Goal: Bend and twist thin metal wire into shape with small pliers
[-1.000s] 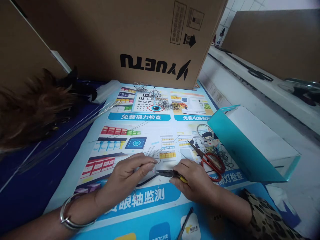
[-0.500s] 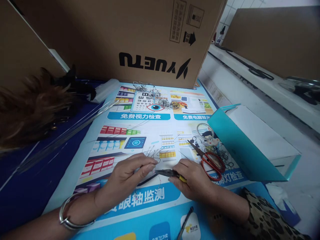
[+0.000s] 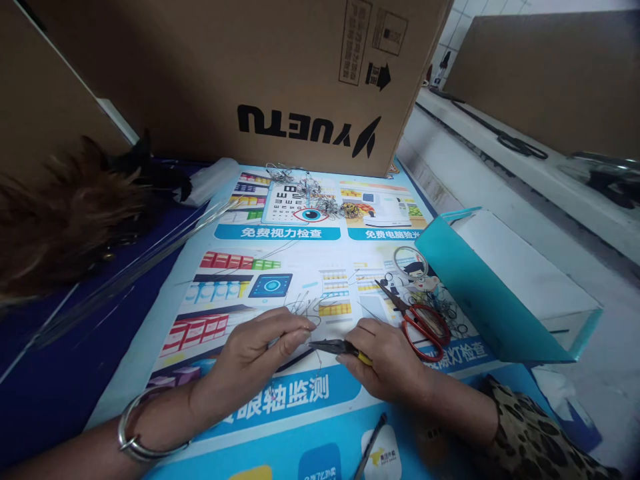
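Note:
My left hand [image 3: 265, 347] pinches a thin wire [image 3: 316, 323] between thumb and fingertips, at the middle of the printed sheet. My right hand [image 3: 383, 357] is wrapped round pliers [image 3: 333, 346] with dark jaws and a yellow handle. The jaw tips point left and meet the wire close to my left fingertips; whether they are closed on it is too small to tell. Fine wires [image 3: 305, 303] lie just beyond my left hand. Red-handled scissors [image 3: 425, 330] rest right of my right hand, beside a heap of small wire loops [image 3: 453, 313].
A teal open box [image 3: 500, 300] stands at the right. More tangled wire pieces [image 3: 313, 190] lie near the large cardboard box [image 3: 200, 80] at the back. Long thin wires [image 3: 150, 260] and brown feathers [image 3: 65, 213] are at the left. A black thin tool [image 3: 371, 445] lies in front.

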A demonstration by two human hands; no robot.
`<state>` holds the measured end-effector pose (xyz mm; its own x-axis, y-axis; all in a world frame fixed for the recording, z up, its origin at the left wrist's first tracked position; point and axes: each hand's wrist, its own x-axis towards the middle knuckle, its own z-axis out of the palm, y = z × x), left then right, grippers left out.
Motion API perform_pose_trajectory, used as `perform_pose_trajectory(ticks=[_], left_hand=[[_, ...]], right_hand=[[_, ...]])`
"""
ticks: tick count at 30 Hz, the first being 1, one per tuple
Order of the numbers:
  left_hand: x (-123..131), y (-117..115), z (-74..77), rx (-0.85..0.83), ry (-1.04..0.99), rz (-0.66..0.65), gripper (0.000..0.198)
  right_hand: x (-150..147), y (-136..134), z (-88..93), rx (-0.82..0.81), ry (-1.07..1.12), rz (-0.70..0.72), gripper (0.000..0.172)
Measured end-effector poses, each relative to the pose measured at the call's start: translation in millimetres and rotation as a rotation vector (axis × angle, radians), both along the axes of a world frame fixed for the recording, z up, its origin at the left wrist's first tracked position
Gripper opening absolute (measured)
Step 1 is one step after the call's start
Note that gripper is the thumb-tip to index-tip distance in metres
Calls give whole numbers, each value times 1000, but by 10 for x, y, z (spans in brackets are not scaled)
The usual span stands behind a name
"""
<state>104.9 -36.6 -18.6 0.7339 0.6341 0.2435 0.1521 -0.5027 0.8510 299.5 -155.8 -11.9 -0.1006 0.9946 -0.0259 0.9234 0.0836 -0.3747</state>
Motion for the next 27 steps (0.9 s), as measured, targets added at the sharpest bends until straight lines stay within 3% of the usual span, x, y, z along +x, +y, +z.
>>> perform_pose_trajectory(ticks=[27], left_hand=[[9, 7, 21, -52, 26, -13, 14]], right_hand=[[37, -4, -21, 55, -95, 64, 22]])
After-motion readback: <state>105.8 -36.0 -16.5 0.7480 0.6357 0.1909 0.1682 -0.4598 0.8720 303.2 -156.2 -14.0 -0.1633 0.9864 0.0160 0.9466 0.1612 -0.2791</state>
